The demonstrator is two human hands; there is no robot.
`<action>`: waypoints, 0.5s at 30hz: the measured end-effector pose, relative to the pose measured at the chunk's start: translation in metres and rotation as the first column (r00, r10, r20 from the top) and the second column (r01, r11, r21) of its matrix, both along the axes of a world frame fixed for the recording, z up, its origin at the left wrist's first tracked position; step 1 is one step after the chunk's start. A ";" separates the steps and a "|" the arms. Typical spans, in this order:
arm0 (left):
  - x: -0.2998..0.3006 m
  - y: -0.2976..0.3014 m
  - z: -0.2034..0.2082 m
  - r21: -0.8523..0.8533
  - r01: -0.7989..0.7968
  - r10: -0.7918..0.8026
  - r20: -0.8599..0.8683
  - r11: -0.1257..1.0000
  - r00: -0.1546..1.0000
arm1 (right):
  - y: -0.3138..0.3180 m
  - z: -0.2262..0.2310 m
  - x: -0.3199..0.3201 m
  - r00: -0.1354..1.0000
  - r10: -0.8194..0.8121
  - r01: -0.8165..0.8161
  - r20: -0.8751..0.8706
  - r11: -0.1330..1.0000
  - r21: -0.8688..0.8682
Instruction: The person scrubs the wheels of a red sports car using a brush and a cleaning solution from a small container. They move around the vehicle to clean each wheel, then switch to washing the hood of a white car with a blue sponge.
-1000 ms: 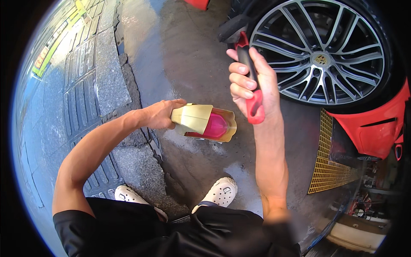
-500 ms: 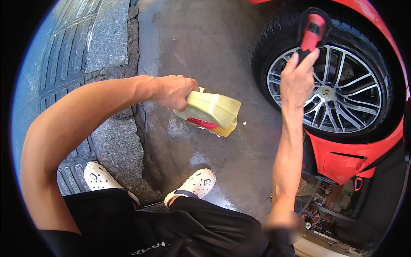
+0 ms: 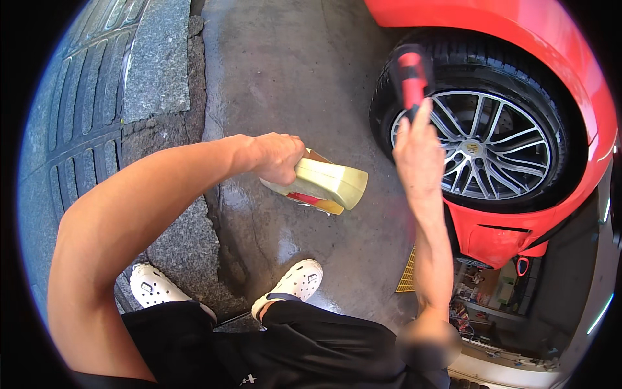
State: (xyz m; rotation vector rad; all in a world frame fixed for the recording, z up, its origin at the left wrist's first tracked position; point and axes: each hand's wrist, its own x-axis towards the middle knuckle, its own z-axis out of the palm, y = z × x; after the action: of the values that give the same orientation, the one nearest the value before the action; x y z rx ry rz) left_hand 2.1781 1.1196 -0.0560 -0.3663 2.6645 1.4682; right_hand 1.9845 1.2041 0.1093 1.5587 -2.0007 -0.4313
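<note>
My left hand (image 3: 282,157) is closed round the handle of a pale yellow plastic jug (image 3: 332,180) with a cut-open side and a red patch on it. The jug is held tilted above the ground, its inside mostly hidden. Stretched out to the right, my right hand (image 3: 420,155) grips a red-and-black handled tyre brush (image 3: 413,81). Its dark head is blurred by motion and lies over the upper left of the black tyre (image 3: 479,61). A silver multi-spoke wheel rim (image 3: 476,149) sits inside the tyre, just right of my right hand.
The red car body (image 3: 518,26) arches around the wheel. Ribbed drain covers (image 3: 84,97) and a rough stone strip (image 3: 159,65) run along the left of the wet concrete floor (image 3: 278,71). A yellow grate (image 3: 406,272) lies beyond my right forearm. My feet wear white clogs (image 3: 298,280).
The brush and my right hand have moved left and a little down, from the tyre's top to its upper left. My left hand still holds the jug, slightly lower in view.
</note>
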 end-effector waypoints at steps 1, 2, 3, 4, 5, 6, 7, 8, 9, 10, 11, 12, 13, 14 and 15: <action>0.003 0.001 -0.003 -0.015 -0.006 0.006 -0.004 1.000 1.000 | -0.012 0.023 0.002 0.999 0.032 -0.033 -0.009 0.993 -0.112; -0.001 0.002 -0.003 -0.027 0.003 -0.004 -0.019 1.000 1.000 | -0.020 0.046 -0.006 0.998 0.046 -0.052 -0.031 0.974 -0.219; -0.001 0.001 -0.004 -0.044 0.001 -0.002 -0.027 0.999 1.000 | -0.026 0.063 -0.017 0.999 0.041 -0.049 -0.035 0.963 -0.263; -0.002 0.001 -0.003 -0.040 0.010 -0.011 -0.023 0.999 1.000 | -0.029 0.072 -0.024 0.998 0.036 -0.047 -0.043 0.951 -0.306; -0.003 0.001 -0.003 -0.037 0.015 -0.016 -0.016 0.999 1.000 | -0.032 0.065 -0.029 0.993 0.060 -0.091 -0.105 0.942 -0.322; -0.003 0.001 -0.003 -0.038 0.021 -0.021 -0.006 0.999 1.000 | -0.030 0.053 -0.037 0.983 0.081 -0.134 -0.164 0.931 -0.340; -0.002 0.000 -0.002 -0.032 0.009 -0.009 0.004 0.999 1.000 | -0.028 0.034 -0.038 0.976 0.066 -0.130 -0.208 0.941 -0.312; -0.001 0.000 0.003 -0.029 0.001 -0.001 0.005 1.000 1.000 | -0.022 0.011 -0.044 0.968 0.093 -0.157 -0.232 0.949 -0.274; -0.001 0.002 0.006 -0.024 -0.004 0.004 0.010 1.000 1.000 | -0.015 -0.018 -0.059 0.950 0.130 -0.204 -0.284 0.946 -0.251; 0.000 0.003 0.006 -0.009 -0.001 0.001 0.014 1.000 1.000 | -0.008 -0.044 -0.062 0.940 0.140 -0.201 -0.312 0.964 -0.172; 0.000 0.002 0.007 0.002 -0.001 0.001 0.016 1.000 1.000 | 0.004 -0.068 -0.068 0.946 0.140 -0.176 -0.291 0.979 -0.101; 0.000 0.002 0.007 0.015 -0.007 0.007 0.021 1.000 1.000 | 0.017 -0.090 -0.077 0.968 0.144 -0.151 -0.203 0.988 -0.017; -0.001 0.003 0.007 0.041 -0.021 0.020 0.025 0.999 0.999 | 0.035 -0.111 -0.094 0.976 0.106 -0.081 -0.190 0.988 0.131; 0.001 0.003 0.006 0.064 -0.029 0.027 0.028 0.998 0.999 | 0.049 -0.128 -0.108 0.989 0.026 0.013 -0.148 0.966 0.260; 0.002 0.003 0.004 0.087 -0.040 0.037 0.031 0.995 0.999 | 0.063 -0.139 -0.119 0.992 -0.065 0.101 -0.104 0.913 0.395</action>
State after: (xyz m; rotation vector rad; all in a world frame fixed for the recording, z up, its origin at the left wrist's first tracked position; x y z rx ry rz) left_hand 2.1805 1.1226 -0.0517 -0.4308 2.5740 1.5721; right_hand 1.8654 1.2674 -0.0301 1.6557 -2.0012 -0.9801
